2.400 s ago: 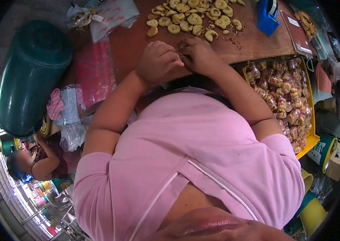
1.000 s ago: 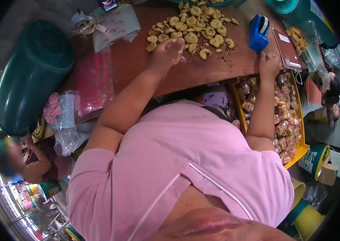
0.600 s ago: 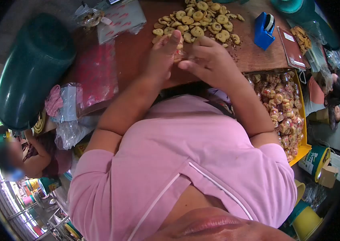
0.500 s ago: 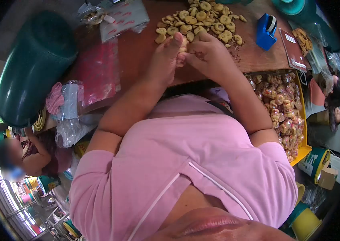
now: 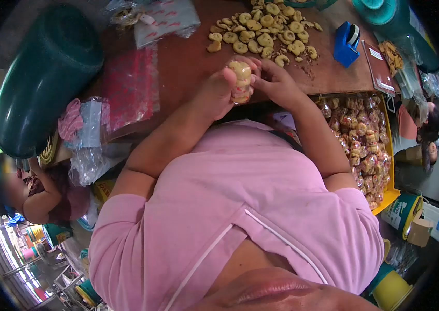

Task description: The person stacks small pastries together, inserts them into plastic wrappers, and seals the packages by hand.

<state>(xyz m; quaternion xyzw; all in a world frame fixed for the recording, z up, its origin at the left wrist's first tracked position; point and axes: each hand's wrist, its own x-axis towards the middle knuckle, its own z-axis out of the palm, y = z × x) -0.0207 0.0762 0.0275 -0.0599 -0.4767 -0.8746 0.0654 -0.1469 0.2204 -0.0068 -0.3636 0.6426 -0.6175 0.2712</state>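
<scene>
My left hand (image 5: 215, 92) is wrapped round a small clear bag of stacked cookies (image 5: 241, 83), with red print showing on the plastic. At the bag's upper right side, my right hand (image 5: 277, 85) has its fingers bent and closed against it; the exact spot they pinch is partly hidden. Just beyond my hands a loose heap of round golden cookies (image 5: 265, 40) lies on the brown table (image 5: 188, 67), with crumbs at its right side.
A yellow crate (image 5: 389, 155) of packed cookie bags (image 5: 367, 147) stands at my right. A blue tape dispenser (image 5: 346, 45) sits right of the heap. Printed plastic bags (image 5: 167, 22), red-pink plastic sheets (image 5: 131, 85) and a large green container (image 5: 46, 78) are on the left. Another person (image 5: 48, 194) sits there.
The cookie bag has come nearer to my body and turned so its side shows. Both hands have lowered from the heap's edge, and the right fingers have shifted along the bag.
</scene>
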